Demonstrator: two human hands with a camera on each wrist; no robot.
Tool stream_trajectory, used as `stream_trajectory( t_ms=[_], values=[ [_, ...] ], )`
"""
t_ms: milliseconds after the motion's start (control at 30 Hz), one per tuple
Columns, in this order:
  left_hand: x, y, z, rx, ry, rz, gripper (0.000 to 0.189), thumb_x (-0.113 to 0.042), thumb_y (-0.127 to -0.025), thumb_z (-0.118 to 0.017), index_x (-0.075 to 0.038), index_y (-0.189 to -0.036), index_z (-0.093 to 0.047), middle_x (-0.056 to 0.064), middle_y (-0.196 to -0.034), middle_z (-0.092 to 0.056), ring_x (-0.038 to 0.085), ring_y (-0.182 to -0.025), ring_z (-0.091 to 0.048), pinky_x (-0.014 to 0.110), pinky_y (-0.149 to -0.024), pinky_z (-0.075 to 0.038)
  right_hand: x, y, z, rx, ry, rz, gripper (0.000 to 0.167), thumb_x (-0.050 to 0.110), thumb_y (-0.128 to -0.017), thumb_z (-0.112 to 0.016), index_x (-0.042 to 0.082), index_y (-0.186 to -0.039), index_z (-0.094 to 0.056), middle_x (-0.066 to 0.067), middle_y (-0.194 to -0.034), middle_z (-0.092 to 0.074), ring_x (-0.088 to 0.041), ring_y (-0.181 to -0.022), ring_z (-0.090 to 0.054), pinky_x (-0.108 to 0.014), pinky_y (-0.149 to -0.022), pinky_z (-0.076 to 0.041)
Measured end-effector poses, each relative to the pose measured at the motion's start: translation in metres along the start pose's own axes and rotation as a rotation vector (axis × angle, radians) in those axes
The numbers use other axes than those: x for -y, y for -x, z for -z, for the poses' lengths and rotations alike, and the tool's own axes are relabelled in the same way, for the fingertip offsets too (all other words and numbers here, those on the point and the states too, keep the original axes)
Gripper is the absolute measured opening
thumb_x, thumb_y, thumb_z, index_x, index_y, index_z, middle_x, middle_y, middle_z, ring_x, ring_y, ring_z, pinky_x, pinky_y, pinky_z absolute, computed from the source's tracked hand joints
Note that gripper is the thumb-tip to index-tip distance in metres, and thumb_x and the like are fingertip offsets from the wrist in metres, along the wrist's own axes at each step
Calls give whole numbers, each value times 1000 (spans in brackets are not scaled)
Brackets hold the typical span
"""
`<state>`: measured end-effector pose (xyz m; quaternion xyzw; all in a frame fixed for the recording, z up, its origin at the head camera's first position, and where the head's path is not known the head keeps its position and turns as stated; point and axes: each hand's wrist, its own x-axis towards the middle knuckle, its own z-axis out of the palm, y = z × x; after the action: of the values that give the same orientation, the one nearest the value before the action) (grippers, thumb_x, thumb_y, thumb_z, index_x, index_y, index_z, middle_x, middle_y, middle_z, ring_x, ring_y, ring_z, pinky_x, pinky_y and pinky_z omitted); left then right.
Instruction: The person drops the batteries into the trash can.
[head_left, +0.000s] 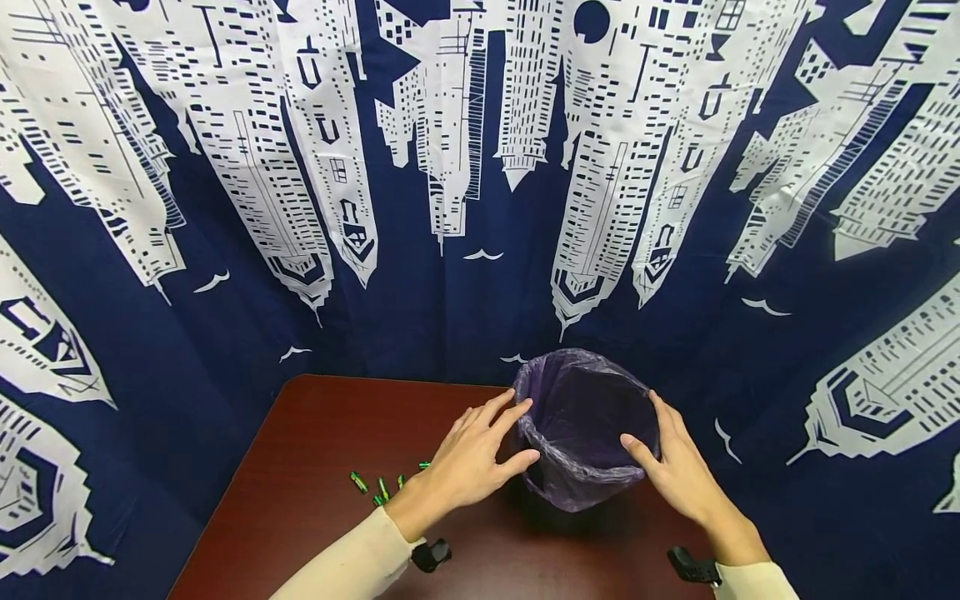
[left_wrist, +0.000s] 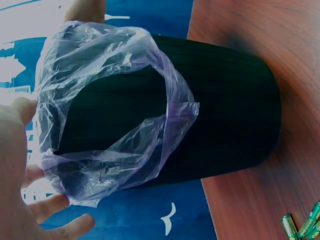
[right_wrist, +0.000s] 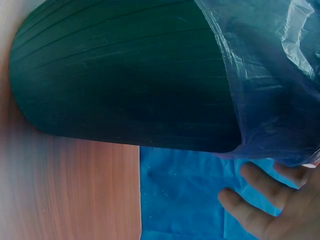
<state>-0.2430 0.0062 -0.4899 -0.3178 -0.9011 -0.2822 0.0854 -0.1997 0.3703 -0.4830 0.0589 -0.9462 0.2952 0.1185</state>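
Observation:
A dark green, ribbed trash bin (left_wrist: 230, 110) stands upright on the table, lined with a thin purple trash bag (head_left: 577, 487). The bag is folded over the rim and hangs unevenly down the outside. At the bin's left side, my left hand (head_left: 472, 458) has its fingers spread, fingertips right at the bagged rim. My right hand (head_left: 682, 475) straddles the rim on the other side, thumb over the opening and fingers outside. In the right wrist view, the fingers (right_wrist: 265, 187) look extended and loose beside the bag. The bin's bottom inside is dark.
Several small green batteries (head_left: 359, 482) lie on the reddish-brown table (head_left: 315, 433) left of the bin, partly hidden behind my left wrist. A dark blue curtain (head_left: 420, 325) printed with white buildings hangs right behind the table's far edge.

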Motion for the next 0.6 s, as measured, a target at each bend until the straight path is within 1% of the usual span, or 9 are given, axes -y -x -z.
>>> stream_trajectory(
  t_ms=[100, 200, 333, 600],
  values=[
    [4, 1, 1, -17, 1, -6, 76, -64, -113, -66, -41, -181, -41, 3, -190, -40, 36, -165, -55, 67, -139, -41, 5, 1, -2, 3, -31, 3, 107, 44, -113, -74, 3, -187, -8, -35, -189, -19, -65, -170, -30, -87, -127, -35],
    [7, 4, 3, -22, 16, -9, 74, -63, -114, -67, -41, -180, -44, 3, -190, -41, 37, -166, -54, 69, -137, -42, 8, 3, -3, 12, -46, 4, 108, 43, -113, -75, 4, -187, -6, -34, -190, -17, -66, -171, -29, -88, -128, -34],
    [11, 9, 9, -28, 34, -7, 70, -60, -113, -69, -39, -178, -49, 4, -189, -43, 40, -166, -53, 72, -134, -44, 15, 3, -6, 24, -41, 15, 108, 43, -113, -74, 2, -186, -8, -35, -189, -19, -66, -170, -31, -88, -127, -35],
    [26, 21, 18, -46, 49, -31, 64, -58, -114, -70, -41, -174, -54, 4, -186, -48, 39, -162, -56, 73, -126, -50, 25, 2, -13, 36, -28, 51, 105, 43, -113, -74, 0, -185, -11, -34, -188, -21, -64, -170, -33, -87, -127, -36]
  ],
)
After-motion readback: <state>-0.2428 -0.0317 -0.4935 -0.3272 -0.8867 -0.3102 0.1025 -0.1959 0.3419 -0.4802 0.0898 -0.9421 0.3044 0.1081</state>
